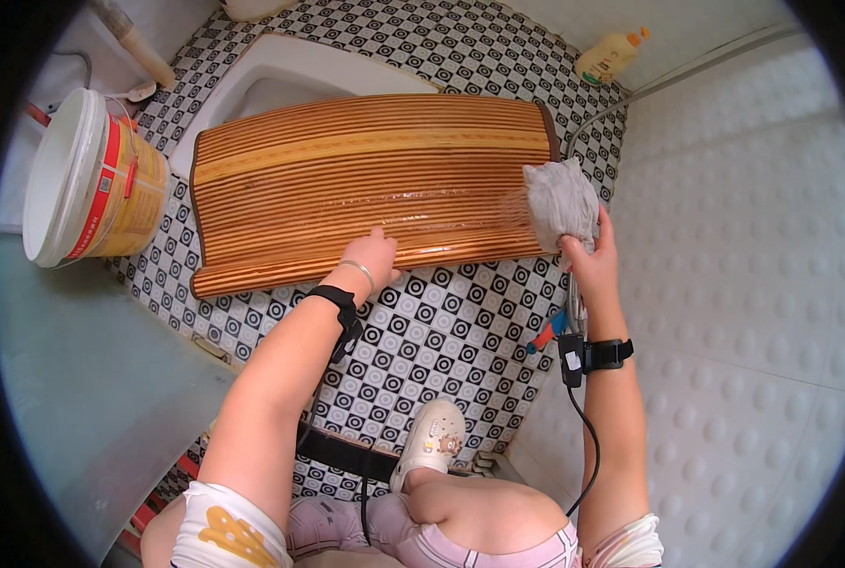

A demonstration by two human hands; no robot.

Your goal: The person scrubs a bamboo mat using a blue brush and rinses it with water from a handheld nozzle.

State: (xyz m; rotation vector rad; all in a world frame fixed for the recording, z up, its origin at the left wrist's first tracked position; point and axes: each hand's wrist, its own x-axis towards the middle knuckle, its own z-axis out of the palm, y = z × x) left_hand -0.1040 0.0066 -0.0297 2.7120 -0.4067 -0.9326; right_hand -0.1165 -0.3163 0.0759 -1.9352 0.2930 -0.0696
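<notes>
A brown striped bamboo mat (pixel 347 161) lies spread in front of me, its near edge curled up and its surface wet and shiny in the middle. My left hand (pixel 372 257) grips that near edge, with fingers over the top. At the mat's right end, my right hand (pixel 593 260) is closed on a bunched grey cloth (pixel 563 201). Fine water spray comes out beside the cloth toward the mat. A grey hose (pixel 576 305) hangs below this hand; any shower head is hidden by the cloth and fingers.
A white squat toilet pan (pixel 281 59) lies partly under the mat. To the left stands a large bucket (pixel 89 185); a yellow bottle (pixel 610 59) is at the far right. A red-and-blue object (pixel 547 333) sits by the right wall (pixel 725 265). Patterned tiles (pixel 422 336) cover the floor.
</notes>
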